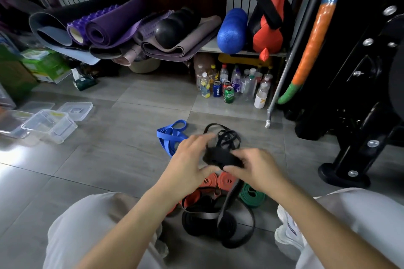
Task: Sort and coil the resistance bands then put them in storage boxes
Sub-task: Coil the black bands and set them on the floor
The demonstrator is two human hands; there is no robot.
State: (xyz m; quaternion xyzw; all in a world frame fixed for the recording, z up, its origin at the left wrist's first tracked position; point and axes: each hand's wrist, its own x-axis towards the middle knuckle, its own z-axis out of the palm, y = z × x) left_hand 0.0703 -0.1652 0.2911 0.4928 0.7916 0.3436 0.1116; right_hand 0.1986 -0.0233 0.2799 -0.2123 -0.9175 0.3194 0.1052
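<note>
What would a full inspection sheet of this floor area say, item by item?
Surface: grey tiled floor, glare at left.
Job's things: black band partly coiled and held up, its tail hanging toward a loose black pile; blue band loose on the floor; orange bands and green band coiled; clear boxes at left, no bands seen inside.
Clutter: bottles and cans under the shelf; green cartons at left.
Grips: left hand and right hand both pinch the black band.
Cables: nothing seen.
Surroundings: rolled mats, blue foam roller, black machine frame at right.
</note>
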